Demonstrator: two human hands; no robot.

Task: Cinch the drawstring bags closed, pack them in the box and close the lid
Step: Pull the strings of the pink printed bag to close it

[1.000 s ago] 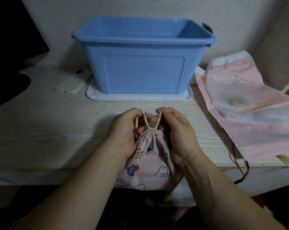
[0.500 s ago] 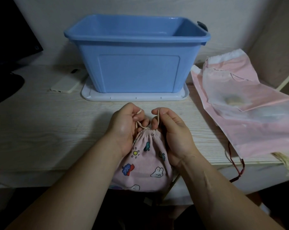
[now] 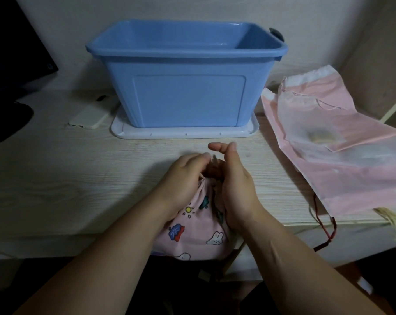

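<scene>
Right hand [image 3: 235, 189] lifted higher; left hand [image 3: 183, 178] apparently grips bag [image 3: 192, 235] neck.

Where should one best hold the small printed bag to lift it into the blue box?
Probably the gathered neck of the printed bag, from above: the cloth bunches narrow there, between the left hand and right hand, while the body hangs wide off the table.

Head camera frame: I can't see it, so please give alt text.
The left hand grips the gathered neck of a pink printed drawstring bag at a desk edge, right hand alongside. Behind, an open blue box stands on its white lid.
</scene>
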